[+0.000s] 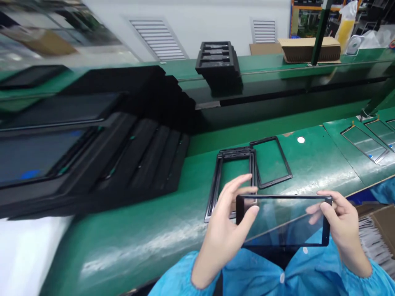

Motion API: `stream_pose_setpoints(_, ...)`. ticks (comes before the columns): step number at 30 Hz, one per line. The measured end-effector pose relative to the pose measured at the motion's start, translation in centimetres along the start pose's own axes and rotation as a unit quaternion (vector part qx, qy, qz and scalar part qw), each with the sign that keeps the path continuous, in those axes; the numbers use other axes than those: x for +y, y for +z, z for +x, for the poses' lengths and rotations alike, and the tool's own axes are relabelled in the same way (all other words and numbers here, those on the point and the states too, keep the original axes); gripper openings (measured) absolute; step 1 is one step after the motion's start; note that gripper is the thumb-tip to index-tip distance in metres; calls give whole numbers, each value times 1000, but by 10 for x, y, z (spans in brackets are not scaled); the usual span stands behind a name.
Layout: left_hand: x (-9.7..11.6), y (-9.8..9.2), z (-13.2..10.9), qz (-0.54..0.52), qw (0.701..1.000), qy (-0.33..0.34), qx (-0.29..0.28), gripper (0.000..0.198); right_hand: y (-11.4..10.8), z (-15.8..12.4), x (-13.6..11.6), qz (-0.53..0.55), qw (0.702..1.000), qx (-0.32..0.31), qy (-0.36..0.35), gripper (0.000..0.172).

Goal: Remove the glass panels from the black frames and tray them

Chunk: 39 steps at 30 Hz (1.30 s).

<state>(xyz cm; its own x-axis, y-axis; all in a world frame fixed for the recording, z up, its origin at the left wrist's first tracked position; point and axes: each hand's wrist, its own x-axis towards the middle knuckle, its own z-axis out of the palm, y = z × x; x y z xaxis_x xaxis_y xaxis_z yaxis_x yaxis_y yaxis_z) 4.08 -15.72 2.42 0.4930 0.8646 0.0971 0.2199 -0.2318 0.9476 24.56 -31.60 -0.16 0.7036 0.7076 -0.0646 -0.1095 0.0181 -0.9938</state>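
A black-bordered glass touch panel [284, 222], see-through in the middle, is held tilted above the bench's front edge. My right hand [342, 222] pinches its right end, thumb on the near face and fingers behind. Around the left end is my left hand [225, 222], its thumb over the black border and its fingers at the top edge; part of its grip is hidden. Just beyond the panel, several stacked black rectangular frames [212, 189] lie on the green bench. Another black frame [285, 160] lies beside them, touching or overlapping the stack's right side.
Large black foam trays [154, 160] are stacked at left, with dark panels in the upper ones. A smaller black tray stack [219, 65] stands behind. Thin bordered panels [364, 144] lie at right. Cardboard [311, 51] sits on the rear shelf near a dark post [321, 33].
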Motion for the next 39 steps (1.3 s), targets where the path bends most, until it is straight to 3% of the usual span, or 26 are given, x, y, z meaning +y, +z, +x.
stream_pose_setpoints(2, 5, -2, 8, 115, 987, 104, -31, 42, 0, 0, -2, -15, 1000, -12, -4, 28)
stream_pose_setpoints(4, 9, -2, 16, 175, 965, 159, -110, 33, -1, -1, 0, -29, 999, -28, -2, 29)
stream_pose_setpoints(7, 9, 4, 24, 175, 950, 165, -201, 27, -3, -6, 6, -57, 998, -17, 4, 31)
stream_pose_setpoints(10, 5, 9, 25, 163, 950, 154, -219, 29, -7, -8, 12, -75, 997, 11, 10, 35)
stream_pose_setpoints(12, 5, 7, 23, 154, 956, 158, -192, 26, -12, -4, 16, -65, 998, 13, 20, 39)
stream_pose_setpoints(14, 7, 3, 21, 125, 976, 149, -102, 27, -13, 5, 20, -30, 998, 35, 35, 45)
stream_pose_setpoints(17, 10, -8, 18, -59, 995, 64, 53, 62, 1, 25, 27, 78, 992, 86, 47, 53)
stream_pose_setpoints(19, 10, -16, 17, -230, 971, -11, 58, 79, 22, 36, 31, 151, 983, 84, 55, 53)
stream_pose_setpoints(21, 8, -26, 16, -332, 941, -57, 35, 84, 45, 44, 33, 192, 977, 69, 68, 51)
stream_pose_setpoints(23, 8, -40, 16, -338, 937, -61, 59, 81, 64, 51, 35, 203, 975, 46, 80, 51)
stream_pose_setpoints(26, 9, -65, 18, -204, 972, -22, 114, 63, 82, 58, 36, 160, 982, -45, 94, 57)
stream_pose_setpoints(28, 9, -77, 19, -62, 995, 8, 72, 49, 93, 57, 37, 104, 979, -143, 104, 60)
stream_pose_setpoints(30, 9, -81, 20, 44, 998, 14, -45, 48, 107, 50, 37, 68, 964, -232, 114, 62)
stream_pose_setpoints(32, 8, -81, 22, 80, 982, -14, -169, 60, 121, 43, 35, 73, 948, -283, 125, 67)
stream_pose_setpoints(34, 12, -89, 31, 54, 975, -50, -207, 68, 127, 41, 34, 100, 944, -286, 130, 75)
stream_pose_setpoints(36, 22, -114, 52, 3, 989, -61, -134, 69, 120, 48, 35, 115, 961, -227, 111, 79)
stream_pose_setpoints(39, 43, -184, 100, -48, 996, -15, 75, 74, 88, 62, 44, 62, 991, -86, 78, 73)
